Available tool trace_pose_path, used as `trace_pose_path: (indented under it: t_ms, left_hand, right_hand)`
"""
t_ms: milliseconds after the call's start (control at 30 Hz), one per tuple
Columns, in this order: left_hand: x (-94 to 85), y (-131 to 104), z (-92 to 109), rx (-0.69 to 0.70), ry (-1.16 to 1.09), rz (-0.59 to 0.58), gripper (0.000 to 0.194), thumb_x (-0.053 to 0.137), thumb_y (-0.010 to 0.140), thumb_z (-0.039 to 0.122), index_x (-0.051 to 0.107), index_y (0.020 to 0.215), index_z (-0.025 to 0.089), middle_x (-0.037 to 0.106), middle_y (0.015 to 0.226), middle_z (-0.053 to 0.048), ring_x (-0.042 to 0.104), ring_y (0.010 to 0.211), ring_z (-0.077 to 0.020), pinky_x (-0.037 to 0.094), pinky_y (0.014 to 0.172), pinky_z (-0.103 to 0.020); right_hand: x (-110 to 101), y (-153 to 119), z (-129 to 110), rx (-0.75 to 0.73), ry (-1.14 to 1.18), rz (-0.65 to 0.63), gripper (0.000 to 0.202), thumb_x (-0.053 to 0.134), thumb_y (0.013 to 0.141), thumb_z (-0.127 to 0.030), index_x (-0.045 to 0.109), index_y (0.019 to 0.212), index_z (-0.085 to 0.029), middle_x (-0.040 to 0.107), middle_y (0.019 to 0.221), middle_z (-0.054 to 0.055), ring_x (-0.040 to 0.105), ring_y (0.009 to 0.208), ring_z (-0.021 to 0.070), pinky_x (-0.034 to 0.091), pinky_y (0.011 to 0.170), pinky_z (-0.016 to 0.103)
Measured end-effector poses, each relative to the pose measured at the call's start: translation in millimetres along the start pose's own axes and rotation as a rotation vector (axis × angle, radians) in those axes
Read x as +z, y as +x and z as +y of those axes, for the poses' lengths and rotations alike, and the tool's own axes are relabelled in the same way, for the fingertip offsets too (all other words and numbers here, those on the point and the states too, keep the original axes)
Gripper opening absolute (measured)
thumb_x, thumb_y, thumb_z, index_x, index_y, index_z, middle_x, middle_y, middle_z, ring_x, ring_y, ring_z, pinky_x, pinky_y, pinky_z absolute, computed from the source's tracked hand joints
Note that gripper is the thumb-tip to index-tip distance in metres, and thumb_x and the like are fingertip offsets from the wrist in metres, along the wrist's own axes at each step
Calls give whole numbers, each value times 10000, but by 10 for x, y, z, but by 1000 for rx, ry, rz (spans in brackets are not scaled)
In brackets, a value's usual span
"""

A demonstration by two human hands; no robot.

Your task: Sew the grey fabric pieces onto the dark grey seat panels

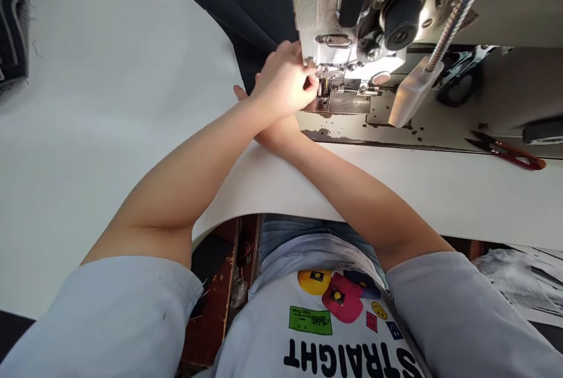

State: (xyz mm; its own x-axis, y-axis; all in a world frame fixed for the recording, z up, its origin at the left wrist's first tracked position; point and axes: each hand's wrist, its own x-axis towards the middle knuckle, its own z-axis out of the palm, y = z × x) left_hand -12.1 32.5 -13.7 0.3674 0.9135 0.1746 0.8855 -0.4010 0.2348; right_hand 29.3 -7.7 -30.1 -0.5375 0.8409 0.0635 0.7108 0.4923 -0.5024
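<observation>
My left hand [288, 82] crosses over my right wrist and is closed beside the sewing machine's needle and presser foot [324, 88]. Thumb and forefinger meet in a pinch there; whatever is between them is too small to make out. Under it lies my right hand [278, 127], mostly hidden. A stretched-out fingertip of that hand shows at the left, by the edge of the dark fabric [250, 20]. This fabric spreads behind both hands, with a folded, rolled edge along its left side.
The sewing machine head [316, 9] stands at the upper right, with a flexible lamp [411, 94] lit over its bed. Red-handled thread snips [510, 152] and black-handled scissors [460, 85] lie to the right. More dark fabric [13, 26] is at the far left of the white table [109, 102].
</observation>
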Motion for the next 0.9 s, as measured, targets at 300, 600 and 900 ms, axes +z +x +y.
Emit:
trace_pose_path:
  t_ms: [300,600,900]
  left_hand:
    - [-122,87,-710,-106,283,95,584,445,925,662,557,1155,138,620,1087,-38,372,1127,-223,276,972,-389]
    - [-665,-1119,-300,-90,423,75,597,559,892,522,551,1284,72,660,1009,-199,618,972,-351,386,890,-460]
    - [-435,-774,-468,-35,382,-89,650,437,952,530,406,1468,137,388,1496,-259,412,1358,-393,393,1027,-520]
  right_hand:
    - [-93,-42,-48,-175,-134,-30,551,353,882,6,473,1418,-41,503,1414,210,370,1404,296,160,1216,508]
    - [-484,-694,502,-687,237,-309,578,380,897,-10,467,1439,-188,591,1381,62,496,1319,164,300,1191,409]
    - [-542,-1203,442,-619,87,-311,525,359,910,-2,540,1382,-144,549,1418,108,425,1389,184,272,1212,451]
